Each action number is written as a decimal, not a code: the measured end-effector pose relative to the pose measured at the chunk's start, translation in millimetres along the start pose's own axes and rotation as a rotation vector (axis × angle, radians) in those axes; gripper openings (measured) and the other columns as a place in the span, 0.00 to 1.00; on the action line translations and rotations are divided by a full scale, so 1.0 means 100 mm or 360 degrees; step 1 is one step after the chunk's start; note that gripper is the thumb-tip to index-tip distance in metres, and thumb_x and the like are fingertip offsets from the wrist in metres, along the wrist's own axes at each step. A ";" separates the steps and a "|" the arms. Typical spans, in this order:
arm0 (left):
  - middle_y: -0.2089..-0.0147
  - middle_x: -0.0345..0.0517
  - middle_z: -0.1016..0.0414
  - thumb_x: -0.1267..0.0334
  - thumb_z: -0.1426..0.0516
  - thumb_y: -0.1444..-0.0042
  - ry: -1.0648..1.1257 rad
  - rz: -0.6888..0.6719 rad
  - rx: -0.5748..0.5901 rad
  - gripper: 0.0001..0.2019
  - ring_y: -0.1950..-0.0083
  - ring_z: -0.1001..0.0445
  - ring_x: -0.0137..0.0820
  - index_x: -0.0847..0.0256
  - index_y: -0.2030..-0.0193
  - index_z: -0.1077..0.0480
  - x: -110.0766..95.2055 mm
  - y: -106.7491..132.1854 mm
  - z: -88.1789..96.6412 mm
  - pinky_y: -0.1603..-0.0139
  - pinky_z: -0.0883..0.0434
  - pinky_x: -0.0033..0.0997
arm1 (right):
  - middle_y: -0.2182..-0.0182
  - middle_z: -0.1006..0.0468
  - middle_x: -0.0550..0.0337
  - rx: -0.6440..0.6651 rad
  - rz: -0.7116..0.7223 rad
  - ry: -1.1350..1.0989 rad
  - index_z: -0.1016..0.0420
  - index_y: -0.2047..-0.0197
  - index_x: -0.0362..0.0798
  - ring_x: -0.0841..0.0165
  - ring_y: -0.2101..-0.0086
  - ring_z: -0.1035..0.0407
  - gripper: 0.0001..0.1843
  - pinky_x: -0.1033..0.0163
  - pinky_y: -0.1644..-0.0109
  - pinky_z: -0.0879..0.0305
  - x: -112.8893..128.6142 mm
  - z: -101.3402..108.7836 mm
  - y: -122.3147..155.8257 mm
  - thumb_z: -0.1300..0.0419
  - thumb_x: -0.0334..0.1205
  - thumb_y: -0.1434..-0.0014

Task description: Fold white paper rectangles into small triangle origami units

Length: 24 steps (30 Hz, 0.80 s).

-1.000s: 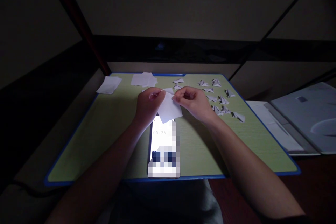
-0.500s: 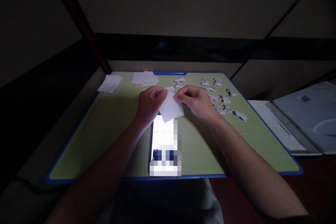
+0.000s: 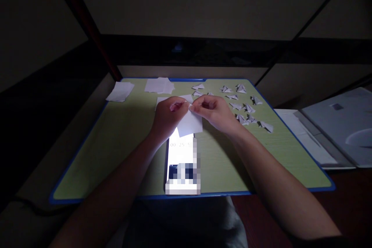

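Note:
A white sheet of paper [image 3: 190, 123] is pinched at its top edge between both hands, over the middle of the table. My left hand [image 3: 168, 114] grips it with thumb and fingertips. Close beside, my right hand [image 3: 213, 110] pinches the same edge, and the fingertips of both hands nearly meet. The fingers partly hide what the edge looks like there. Behind the hands, more white paper [image 3: 162, 102] shows in part. Below the sheet a lit phone [image 3: 180, 155] lies on the table, showing running digits, its lower part blurred out.
The green table [image 3: 116, 143] has a blue rim. A paper stack [image 3: 119, 91] lies at its far left corner, another stack [image 3: 158, 85] at the back. Several folded paper pieces [image 3: 241, 88] are spread at the back right. A pale laptop-like object [image 3: 343, 124] stands right of the table.
Both hands have drawn closer together along the sheet's top edge, the left one moving rightward. Less of the sheet's upper part shows between them. The view has shifted slightly.

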State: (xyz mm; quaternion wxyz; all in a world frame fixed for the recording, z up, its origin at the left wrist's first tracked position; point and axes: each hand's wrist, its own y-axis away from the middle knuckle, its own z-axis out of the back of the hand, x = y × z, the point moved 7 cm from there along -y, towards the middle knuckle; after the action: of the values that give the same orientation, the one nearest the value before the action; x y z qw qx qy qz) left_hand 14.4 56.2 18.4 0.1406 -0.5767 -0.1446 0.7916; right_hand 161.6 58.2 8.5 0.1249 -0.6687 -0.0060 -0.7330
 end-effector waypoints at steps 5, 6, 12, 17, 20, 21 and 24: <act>0.76 0.39 0.28 0.64 0.42 0.49 0.0011 0.0047 0.0020 0.05 0.73 0.34 0.27 0.60 0.73 0.27 -0.02 0.01 -0.02 0.73 0.38 0.28 | 0.76 0.25 0.62 -0.0039 0.0025 -0.0038 0.25 0.74 0.47 0.72 0.74 0.36 0.13 0.63 0.69 0.42 0.02 0.03 0.00 0.29 0.45 0.54; 0.76 0.39 0.29 0.63 0.42 0.48 0.0010 0.0046 0.0021 0.06 0.73 0.34 0.27 0.61 0.72 0.27 -0.02 0.01 -0.02 0.73 0.38 0.28 | 0.76 0.26 0.62 -0.0061 0.0028 -0.0054 0.25 0.75 0.47 0.72 0.74 0.37 0.12 0.63 0.69 0.43 0.03 0.04 0.00 0.29 0.45 0.54; 0.77 0.39 0.30 0.62 0.43 0.46 -0.0133 -0.0008 0.0114 0.09 0.74 0.35 0.27 0.59 0.76 0.31 -0.01 0.01 -0.06 0.74 0.40 0.30 | 0.77 0.28 0.63 -0.0132 0.0019 -0.0107 0.26 0.75 0.47 0.73 0.76 0.40 0.09 0.64 0.72 0.46 0.03 0.07 0.00 0.32 0.42 0.54; 0.77 0.39 0.29 0.62 0.43 0.46 -0.0180 -0.0018 0.0086 0.08 0.74 0.33 0.28 0.59 0.75 0.31 0.00 0.01 -0.04 0.72 0.38 0.30 | 0.78 0.30 0.64 -0.0134 0.0015 -0.0041 0.26 0.72 0.47 0.73 0.76 0.41 0.11 0.64 0.73 0.49 -0.01 0.07 -0.01 0.32 0.44 0.52; 0.77 0.40 0.28 0.61 0.43 0.46 -0.0201 -0.0005 0.0107 0.08 0.74 0.33 0.28 0.59 0.74 0.30 0.00 0.01 -0.06 0.73 0.38 0.30 | 0.77 0.30 0.63 -0.0130 0.0012 -0.0033 0.26 0.71 0.47 0.73 0.76 0.40 0.12 0.64 0.73 0.49 -0.02 0.07 -0.01 0.32 0.45 0.52; 0.77 0.40 0.29 0.61 0.44 0.46 -0.0203 -0.0009 0.0109 0.08 0.74 0.33 0.28 0.59 0.75 0.30 0.00 0.01 -0.06 0.73 0.39 0.30 | 0.77 0.30 0.63 -0.0129 0.0011 -0.0037 0.26 0.71 0.47 0.72 0.76 0.40 0.12 0.64 0.73 0.49 -0.02 0.06 -0.02 0.32 0.46 0.52; 0.77 0.39 0.30 0.61 0.44 0.45 -0.0184 -0.0028 0.0132 0.09 0.74 0.35 0.28 0.59 0.75 0.31 -0.01 0.02 -0.07 0.74 0.40 0.30 | 0.78 0.31 0.63 -0.0134 0.0027 -0.0065 0.27 0.72 0.47 0.72 0.76 0.41 0.13 0.63 0.73 0.49 0.00 0.06 -0.01 0.31 0.47 0.52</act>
State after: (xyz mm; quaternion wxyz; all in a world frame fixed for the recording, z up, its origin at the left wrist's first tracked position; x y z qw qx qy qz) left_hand 21.2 54.3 16.7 0.1628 -0.5225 -0.1245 0.8277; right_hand 167.3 60.5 9.4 0.1027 -0.6882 0.0281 -0.7177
